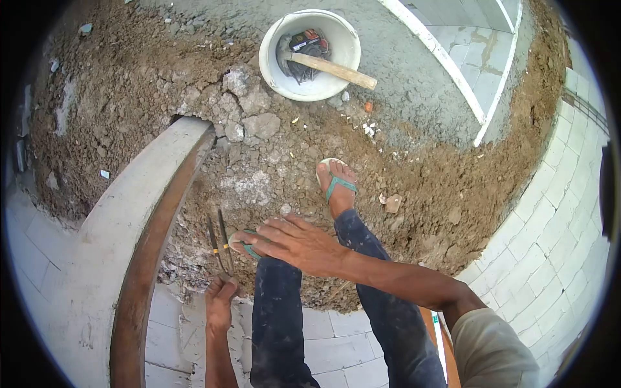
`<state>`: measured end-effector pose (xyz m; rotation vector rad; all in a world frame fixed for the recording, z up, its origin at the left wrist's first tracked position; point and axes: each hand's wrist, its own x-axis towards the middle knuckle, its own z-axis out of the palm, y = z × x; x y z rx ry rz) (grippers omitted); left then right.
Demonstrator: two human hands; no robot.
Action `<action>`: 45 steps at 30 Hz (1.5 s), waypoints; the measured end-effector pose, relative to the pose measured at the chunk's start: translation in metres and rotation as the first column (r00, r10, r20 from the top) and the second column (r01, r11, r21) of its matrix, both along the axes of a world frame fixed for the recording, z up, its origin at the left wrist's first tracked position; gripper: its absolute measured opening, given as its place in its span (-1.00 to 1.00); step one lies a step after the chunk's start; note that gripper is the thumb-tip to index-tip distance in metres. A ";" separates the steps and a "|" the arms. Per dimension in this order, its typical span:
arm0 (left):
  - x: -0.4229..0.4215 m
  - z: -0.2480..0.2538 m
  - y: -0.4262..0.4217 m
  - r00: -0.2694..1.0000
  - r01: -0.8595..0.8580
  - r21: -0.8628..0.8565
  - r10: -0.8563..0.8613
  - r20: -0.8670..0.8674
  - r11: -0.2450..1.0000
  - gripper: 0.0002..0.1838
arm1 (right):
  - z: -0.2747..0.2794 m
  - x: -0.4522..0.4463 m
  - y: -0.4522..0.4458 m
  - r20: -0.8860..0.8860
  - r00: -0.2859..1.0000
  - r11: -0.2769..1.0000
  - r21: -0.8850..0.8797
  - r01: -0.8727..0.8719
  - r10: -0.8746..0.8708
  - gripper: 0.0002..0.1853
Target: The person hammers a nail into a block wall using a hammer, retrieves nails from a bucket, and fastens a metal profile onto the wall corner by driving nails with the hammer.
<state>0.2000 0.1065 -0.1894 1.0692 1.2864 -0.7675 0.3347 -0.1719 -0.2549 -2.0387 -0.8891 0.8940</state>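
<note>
My left hand (220, 301) is closed on the lower end of a two-handled metal tool (227, 266), which looks like pincers. Its two dark handles, each with a yellow band, point up and stand slightly apart over the soil. To the right, my right hand (303, 244) is stretched out palm down with fingers apart and nothing visible in it. It is over the left knee and partly covers the left foot in its green-strapped sandal (244, 242). What lies beneath the palm is hidden.
A white bucket (272, 71) holding a wooden-handled hammer (333, 69) and dark items stands at the top. A curved white and brown post (139, 187) rises at left. Rubble (262, 125) lies on the soil. Block walls (550, 226) curve along the right.
</note>
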 end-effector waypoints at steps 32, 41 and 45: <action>-0.014 0.087 -0.105 0.599 0.786 0.081 -0.788 0.144 0.613 -0.41 | -0.160 0.294 -0.048 0.420 0.819 0.666 -0.486 0.566 -0.391 -0.41; -0.018 0.074 -0.101 0.599 0.771 0.154 -0.786 0.150 0.617 -0.29 | -0.110 0.371 -0.023 0.260 0.966 0.703 -0.688 0.180 0.006 -0.56; -0.035 0.067 -0.105 0.518 0.820 0.187 -0.840 0.160 0.541 -0.34 | -0.079 0.311 -0.053 0.064 0.992 0.726 -0.687 -0.036 0.109 -0.57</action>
